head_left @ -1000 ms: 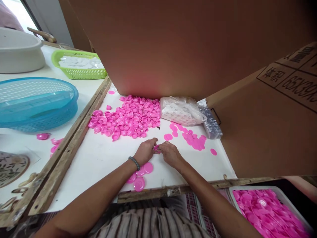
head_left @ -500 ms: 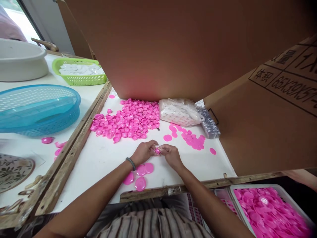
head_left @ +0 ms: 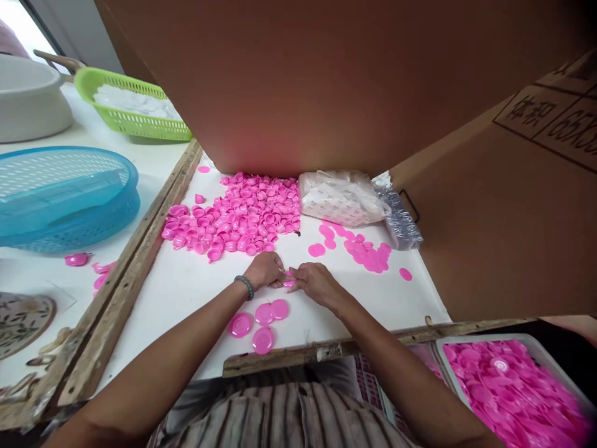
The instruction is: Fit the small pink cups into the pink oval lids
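Note:
Over the white tabletop, a small pink toy saucer (head_left: 290, 280) lies between the fingertips of my two hands. My left hand (head_left: 265, 270), with a beaded bracelet at the wrist, pinches its left side. From the right, the curled fingers of my right hand (head_left: 317, 283) press on it and cover part of it. Several pink saucers (head_left: 240, 325) rest just below my left wrist. Behind my hands spreads a heap of small pink toy cups (head_left: 247, 211). Thin flat pink discs (head_left: 368, 255) are scattered beyond my right hand.
A large cardboard box (head_left: 298, 87) rises behind the table. A clear plastic bag (head_left: 342, 202) and a wrapped grey bundle (head_left: 398, 218) lie against it. Blue (head_left: 69, 233) and green baskets (head_left: 135, 127) stand left; a bin of pink pieces (head_left: 513, 392) is at lower right.
The pink piece, earlier tilted between my fingertips, now shows flatter as a saucer. My right hand has turned knuckles-up over it. The whole view has shifted slightly.

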`<state>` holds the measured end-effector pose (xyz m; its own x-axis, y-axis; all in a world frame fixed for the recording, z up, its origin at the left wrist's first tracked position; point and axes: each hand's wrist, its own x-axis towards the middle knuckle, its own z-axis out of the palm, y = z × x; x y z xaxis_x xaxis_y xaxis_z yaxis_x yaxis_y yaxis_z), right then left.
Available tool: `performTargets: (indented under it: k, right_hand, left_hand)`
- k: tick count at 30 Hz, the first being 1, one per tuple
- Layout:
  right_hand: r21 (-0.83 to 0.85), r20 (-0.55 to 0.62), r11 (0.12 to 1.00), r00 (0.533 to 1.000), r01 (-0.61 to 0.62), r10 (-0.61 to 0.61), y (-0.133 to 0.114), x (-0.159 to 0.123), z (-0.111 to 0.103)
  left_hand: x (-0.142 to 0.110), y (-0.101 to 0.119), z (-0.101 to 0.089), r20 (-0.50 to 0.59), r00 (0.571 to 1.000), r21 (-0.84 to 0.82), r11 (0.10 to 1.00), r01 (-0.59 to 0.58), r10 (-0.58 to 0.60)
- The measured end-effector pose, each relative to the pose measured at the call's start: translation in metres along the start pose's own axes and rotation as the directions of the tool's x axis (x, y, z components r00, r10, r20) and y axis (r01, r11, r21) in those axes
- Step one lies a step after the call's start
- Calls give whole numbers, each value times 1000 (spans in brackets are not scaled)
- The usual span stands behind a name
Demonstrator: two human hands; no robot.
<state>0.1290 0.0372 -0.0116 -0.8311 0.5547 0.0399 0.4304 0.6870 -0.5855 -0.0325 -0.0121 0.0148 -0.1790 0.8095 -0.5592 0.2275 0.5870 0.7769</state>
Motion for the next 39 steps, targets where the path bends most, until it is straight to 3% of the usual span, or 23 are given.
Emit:
performTargets:
  k: [2, 5, 9, 12, 15, 17, 20, 23, 26, 29, 31, 34, 36, 39]
  right_hand:
    - [64, -30, 997, 998, -49, 50, 2, 0, 5]
    - [47, -138, 999, 990, -23, 29, 1, -6, 12]
    - [83, -201, 995, 979, 48, -30, -5, -15, 15]
    - [128, -308, 992, 951, 17, 23, 2, -16, 7]
    - [-29, -414, 989, 902, -148, 123, 23, -8, -12]
    - [-179, -336, 961, 931, -211, 142, 39, -2, -26]
    - [-334, -225, 912, 960, -237, 167, 54, 2, -39]
    - [-396, -325, 879, 936, -267, 137, 54, -7, -35]
    - [-440, -354, 890, 934, -124, -45, 36, -23, -17]
    - [-411, -223, 910, 962, 55, -159, 9, -29, 0]
    - [-317, -220, 945, 963, 81, -156, -3, -19, 3]
    - [-224, -375, 974, 925, -16, -71, -5, 20, -7]
    - [-272, -416, 959, 908, -82, -41, 3, 54, -17]
    - [-408, -309, 911, 948, -64, -72, 18, 96, -26]
  left_hand:
    - [0, 1, 2, -20, 1000, 6, 1000, 4, -4]
    - [-3, 3, 4, -12, 1000, 27, 999, -17, 17]
    - [-18, -1, -7, 92, 987, 120, 983, -143, 132]
    - [-34, -7, -26, 167, 964, 298, 922, -248, 205]
    - [-49, -7, -39, 136, 960, 553, 785, -280, 246]
    - [-56, -6, -36, 137, 923, 632, 686, -361, 359]
    - [-61, -9, -17, 292, 807, 594, 564, -574, 514]
    - [-63, -23, -3, 366, 744, 516, 544, -662, 558]
    - [-67, -39, -8, 320, 748, 459, 595, -660, 582]
    - [-74, -47, -23, 289, 793, 450, 655, -607, 536]
    - [-76, -46, -31, 262, 827, 486, 672, -559, 498]
    - [-70, -38, -34, 137, 857, 565, 671, -480, 497]
    - [-61, -31, -30, 57, 835, 605, 647, -465, 547]
    - [-42, -22, -19, 69, 794, 638, 586, -500, 604]
